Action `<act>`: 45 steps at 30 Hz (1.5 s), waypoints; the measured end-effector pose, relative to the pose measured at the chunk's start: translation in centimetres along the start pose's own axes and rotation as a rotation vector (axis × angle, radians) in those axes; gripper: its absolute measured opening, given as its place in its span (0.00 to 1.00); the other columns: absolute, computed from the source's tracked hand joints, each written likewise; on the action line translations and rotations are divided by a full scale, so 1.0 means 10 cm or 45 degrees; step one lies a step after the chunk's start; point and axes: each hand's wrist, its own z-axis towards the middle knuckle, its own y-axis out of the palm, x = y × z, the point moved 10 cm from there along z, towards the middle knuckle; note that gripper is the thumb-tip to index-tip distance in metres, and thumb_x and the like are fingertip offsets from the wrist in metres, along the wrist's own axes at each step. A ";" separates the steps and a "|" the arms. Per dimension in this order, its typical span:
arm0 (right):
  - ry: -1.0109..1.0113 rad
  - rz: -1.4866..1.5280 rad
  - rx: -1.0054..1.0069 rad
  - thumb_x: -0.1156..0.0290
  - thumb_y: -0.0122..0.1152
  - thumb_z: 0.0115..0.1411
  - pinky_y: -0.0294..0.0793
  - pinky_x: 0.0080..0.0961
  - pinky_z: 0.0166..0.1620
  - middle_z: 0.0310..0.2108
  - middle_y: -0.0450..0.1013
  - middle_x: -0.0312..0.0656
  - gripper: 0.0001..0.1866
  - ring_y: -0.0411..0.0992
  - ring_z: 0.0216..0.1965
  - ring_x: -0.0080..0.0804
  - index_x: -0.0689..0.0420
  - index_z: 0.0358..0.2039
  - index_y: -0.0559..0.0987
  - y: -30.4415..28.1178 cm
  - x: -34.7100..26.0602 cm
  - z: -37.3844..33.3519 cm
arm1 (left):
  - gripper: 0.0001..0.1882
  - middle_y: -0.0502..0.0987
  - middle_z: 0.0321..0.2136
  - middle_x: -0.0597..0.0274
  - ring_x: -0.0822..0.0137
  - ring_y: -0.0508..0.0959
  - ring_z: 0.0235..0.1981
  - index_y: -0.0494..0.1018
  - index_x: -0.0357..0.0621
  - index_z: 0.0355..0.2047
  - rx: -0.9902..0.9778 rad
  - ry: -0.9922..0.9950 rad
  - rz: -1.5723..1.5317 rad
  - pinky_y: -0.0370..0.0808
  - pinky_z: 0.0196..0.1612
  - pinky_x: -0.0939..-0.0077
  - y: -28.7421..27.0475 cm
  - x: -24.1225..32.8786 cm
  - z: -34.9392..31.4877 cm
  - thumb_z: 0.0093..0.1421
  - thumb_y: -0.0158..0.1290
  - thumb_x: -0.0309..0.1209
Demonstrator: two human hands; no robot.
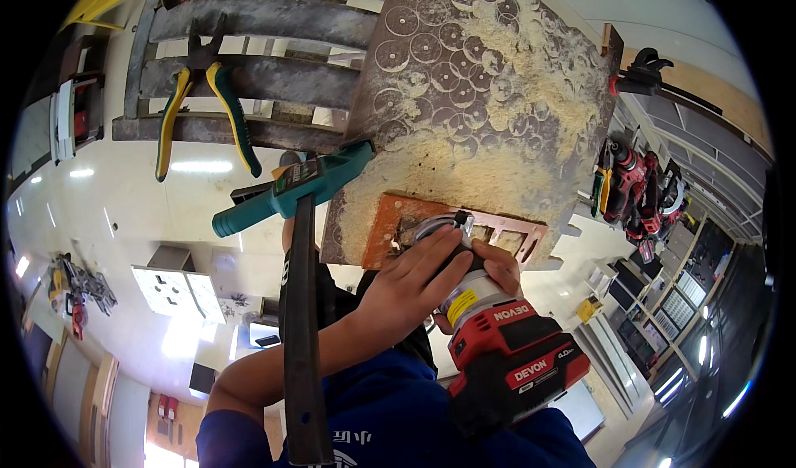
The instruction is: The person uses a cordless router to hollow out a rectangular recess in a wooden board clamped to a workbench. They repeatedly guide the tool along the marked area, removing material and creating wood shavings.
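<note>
A red and black cordless trim router [485, 306] with a silver body is held over an orange-brown plate with cut-out slots [383, 229]. The plate lies at the near edge of a dark, sawdust-covered board [423, 157] marked with many circles. My left hand [410, 284] reaches across and wraps its fingers over the router's front end. On the far side of the tool, my right hand [500, 267] grips the silver body, partly hidden behind it. The cutter and its contact with the plate cannot be made out.
A bar clamp [303, 182] with teal handle and long black bar stands close left of the board. Yellow-green pliers [203, 95] lie spread on a slatted bench [257, 20]. Another clamp [643, 74] sits at the board's right edge. Power tools [638, 186] are further right.
</note>
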 end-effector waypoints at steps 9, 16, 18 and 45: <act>0.027 0.164 0.177 0.75 0.69 0.57 0.71 0.39 0.61 0.57 0.67 0.55 0.23 0.68 0.59 0.48 0.52 0.52 0.73 -0.05 0.05 0.03 | 0.32 0.69 0.59 0.41 0.45 0.72 0.61 0.70 0.34 0.53 0.010 -0.019 -0.011 0.74 0.60 0.58 -0.01 -0.02 0.01 0.44 0.61 0.24; -0.234 -0.110 0.019 0.58 0.85 0.39 0.70 0.39 0.61 0.59 0.63 0.56 0.53 0.66 0.60 0.49 0.49 0.63 0.60 -0.01 -0.05 0.10 | 0.31 0.69 0.60 0.41 0.45 0.71 0.62 0.70 0.35 0.53 0.028 0.010 -0.026 0.74 0.60 0.57 -0.05 -0.01 0.05 0.46 0.60 0.25; -0.160 -0.026 0.082 0.66 0.86 0.38 0.70 0.38 0.61 0.57 0.66 0.54 0.47 0.68 0.60 0.48 0.48 0.58 0.67 -0.02 -0.11 0.15 | 0.31 0.69 0.60 0.41 0.45 0.71 0.62 0.69 0.35 0.54 0.027 0.010 -0.026 0.74 0.60 0.57 -0.04 -0.02 0.04 0.46 0.60 0.25; -0.233 -0.124 0.017 0.53 0.82 0.44 0.68 0.41 0.62 0.60 0.61 0.58 0.56 0.66 0.60 0.49 0.50 0.66 0.55 0.02 -0.17 0.23 | 0.30 0.68 0.60 0.44 0.47 0.71 0.62 0.69 0.37 0.55 0.015 -0.006 -0.001 0.74 0.60 0.58 -0.06 -0.03 0.12 0.49 0.59 0.26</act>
